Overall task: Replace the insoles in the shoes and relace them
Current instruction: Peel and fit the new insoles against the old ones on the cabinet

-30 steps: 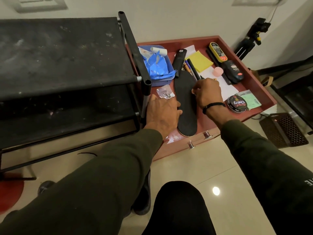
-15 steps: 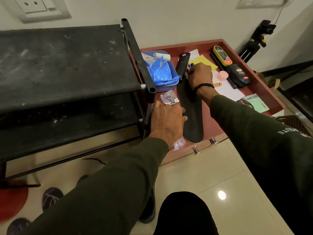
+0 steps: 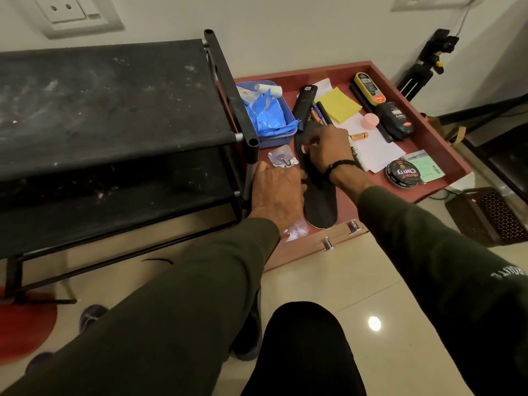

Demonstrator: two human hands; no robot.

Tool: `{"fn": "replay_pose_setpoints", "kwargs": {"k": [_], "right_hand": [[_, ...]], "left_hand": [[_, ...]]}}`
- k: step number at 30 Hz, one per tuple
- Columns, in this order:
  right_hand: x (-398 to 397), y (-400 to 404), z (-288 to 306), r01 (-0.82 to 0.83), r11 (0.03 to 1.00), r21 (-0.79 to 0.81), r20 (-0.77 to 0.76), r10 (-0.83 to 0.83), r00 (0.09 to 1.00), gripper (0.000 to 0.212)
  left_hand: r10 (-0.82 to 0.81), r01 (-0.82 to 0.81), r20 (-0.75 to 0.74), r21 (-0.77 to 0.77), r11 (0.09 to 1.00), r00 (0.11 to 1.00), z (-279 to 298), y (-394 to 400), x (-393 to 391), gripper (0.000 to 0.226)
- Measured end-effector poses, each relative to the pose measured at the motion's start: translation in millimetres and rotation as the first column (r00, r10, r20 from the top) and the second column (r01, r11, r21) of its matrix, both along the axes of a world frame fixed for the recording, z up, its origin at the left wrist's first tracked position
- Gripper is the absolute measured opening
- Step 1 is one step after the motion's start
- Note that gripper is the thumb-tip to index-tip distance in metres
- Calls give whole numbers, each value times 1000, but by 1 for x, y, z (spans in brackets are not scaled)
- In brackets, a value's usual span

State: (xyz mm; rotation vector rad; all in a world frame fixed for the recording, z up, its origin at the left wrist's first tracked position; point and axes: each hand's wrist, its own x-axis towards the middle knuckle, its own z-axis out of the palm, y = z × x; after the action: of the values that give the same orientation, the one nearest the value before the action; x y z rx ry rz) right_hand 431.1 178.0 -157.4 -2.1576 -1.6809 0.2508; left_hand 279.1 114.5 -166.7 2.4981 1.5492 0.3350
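**Steadying the insole for pickup**

Lying lengthwise in the red drawer (image 3: 423,144), insole (image 3: 321,201), at 12 o'clock from the knee. Pressing its edge with left hand (image 3: 277,192), fingers flat, probably preventing sliding. Pinching its far end with right hand (image 3: 328,152), likely lifting.

we see the black insole (image 3: 321,204) lying flat in the red drawer (image 3: 445,155), its long axis running from the front edge toward the back. its rounded end with a thin tan rim sits near the drawer's front edge, and the far end is partly hidden. our left hand (image 3: 278,192) rests against its left edge, and our right hand (image 3: 325,151) lies curled over its upper part, fingertips at the edge.
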Motion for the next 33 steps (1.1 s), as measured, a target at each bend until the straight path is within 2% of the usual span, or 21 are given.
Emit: {"fn": "replay_pose_setpoints", "kwargs": {"k": [8,10,12,14,16,17,19,20,21,22,25,28,30,33], "right_hand": [[-14,-126,5,-77,994,-72,-27,75,997,18],[-17,-165,10,-121,990,-78,-56,117,992,17],[-16,-200,16,-162,977,-136,-159,140,977,17],[-9,-225,19,-132,972,-193,-375,51,926,11],[-1,-241,24,-7,982,-186,-610,-110,785,8],[3,-246,26,77,979,-188,-743,-193,641,11],[7,-254,31,194,943,-270,-928,-308,208,17],[9,-257,34,215,924,-315,-946,-325,10,20],[11,-261,35,220,913,-343,-938,-321,-128,24],[13,-264,34,220,909,-354,-926,-308,-216,29],[14,-272,35,251,899,-358,-910,-276,-308,35],[12,-277,39,286,887,-363,-896,-248,-368,36],[10,-278,47,296,879,-373,-877,-230,-422,34],[6,-280,66,259,894,-364,-866,-223,-447,22]], "left_hand": [[-16,16,58,1,1000,998,4,-2,-3,31],[-29,29,31,5,1000,999,5,-4,-3,32],[-24,24,-22,-4,1000,999,7,-7,-1,41],[4,-7,-76,-46,999,997,8,-8,3,57],[45,-57,-122,-95,994,992,11,-15,12,75],[73,-90,-140,-118,989,987,14,-20,18,86],[136,-169,-200,-161,972,970,20,-33,35,99],[170,-213,-219,-187,959,961,23,-39,43,100],[214,-261,-215,-224,939,953,26,-45,52,96],[267,-315,-197,-273,909,943,30,-51,58,91],[432,-425,-83,-419,802,898,34,-58,67,81],[557,-416,97,-563,714,825,40,-61,62,69],[619,-349,208,-671,654,758,46,-63,56,57],[711,-132,373,-828,545,596,61,-77,44,43]]}}
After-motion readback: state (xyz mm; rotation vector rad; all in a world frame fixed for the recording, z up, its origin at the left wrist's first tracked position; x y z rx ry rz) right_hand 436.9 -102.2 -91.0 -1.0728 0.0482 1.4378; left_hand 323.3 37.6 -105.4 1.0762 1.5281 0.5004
